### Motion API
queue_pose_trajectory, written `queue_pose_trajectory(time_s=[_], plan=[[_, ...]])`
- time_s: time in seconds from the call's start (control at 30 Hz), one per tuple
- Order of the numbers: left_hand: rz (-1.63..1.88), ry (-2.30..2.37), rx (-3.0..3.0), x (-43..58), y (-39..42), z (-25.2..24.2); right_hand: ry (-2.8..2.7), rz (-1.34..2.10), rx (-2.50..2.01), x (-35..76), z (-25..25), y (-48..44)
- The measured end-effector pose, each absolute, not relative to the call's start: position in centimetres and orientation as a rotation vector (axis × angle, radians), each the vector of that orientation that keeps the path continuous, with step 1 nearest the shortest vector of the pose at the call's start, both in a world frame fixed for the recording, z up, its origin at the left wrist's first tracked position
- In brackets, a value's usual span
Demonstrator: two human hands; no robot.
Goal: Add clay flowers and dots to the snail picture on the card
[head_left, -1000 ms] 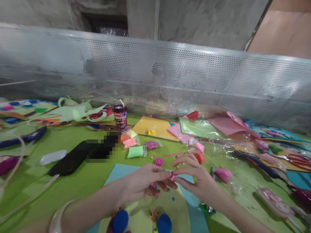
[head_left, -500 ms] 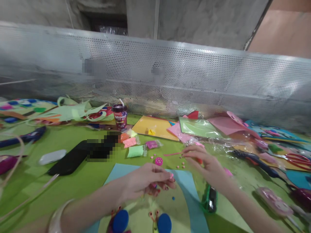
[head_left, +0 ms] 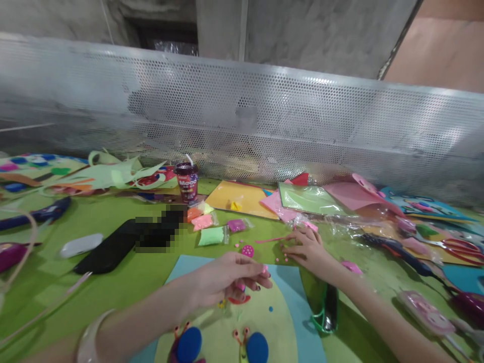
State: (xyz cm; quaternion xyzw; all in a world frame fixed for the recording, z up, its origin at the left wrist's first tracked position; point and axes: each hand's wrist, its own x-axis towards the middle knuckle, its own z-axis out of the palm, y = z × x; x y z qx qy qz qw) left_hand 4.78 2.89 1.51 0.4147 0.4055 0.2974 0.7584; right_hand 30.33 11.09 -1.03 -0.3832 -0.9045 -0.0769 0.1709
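Note:
My left hand [head_left: 236,277] is closed in a pinch on a small piece of pink clay [head_left: 265,270], above the craft picture. My right hand [head_left: 308,252] reaches down to the green table, fingers apart, its tips beside several tiny pink clay balls [head_left: 282,259]. A thin pink clay strip [head_left: 270,240] lies just left of those fingertips, and a round pink dotted disc [head_left: 248,250] sits between my hands. Below them is the picture, a pale yellow-green shape on light blue card [head_left: 291,287]. It bears blue clay discs [head_left: 257,347] with little orange-stalked figures. My left hand hides part of it.
Bagged clay [head_left: 212,236] and a drink cup [head_left: 187,182] stand behind. A black phone [head_left: 109,247] lies left, with a glue gun [head_left: 49,212] beyond. To the right are a green-rimmed black object [head_left: 330,310], red-handled scissors [head_left: 463,247] and another glue gun [head_left: 401,254]. A perforated metal panel [head_left: 242,116] closes the back.
My right hand has lowered and shifted slightly left, bringing its fingers down to the tiny pink balls. My left hand stays nearly still with its pink clay.

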Motion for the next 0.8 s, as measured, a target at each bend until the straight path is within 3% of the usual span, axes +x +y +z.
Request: queue_pose_trajectory(time_s=[0.37,0.57,0.8], plan=[[0.665,0.890,0.893,4.8,2.8,1.8,-2.449,-0.205,-0.934,29.9,0.2,10.8],[0.671,0.903,0.906,4.8,2.9,1.5,-2.326,0.048,-0.790,27.0,3.6,6.7],[0.645,0.882,0.897,4.9,2.6,1.4,-2.347,-0.071,-0.658,25.0,4.0,3.3]])
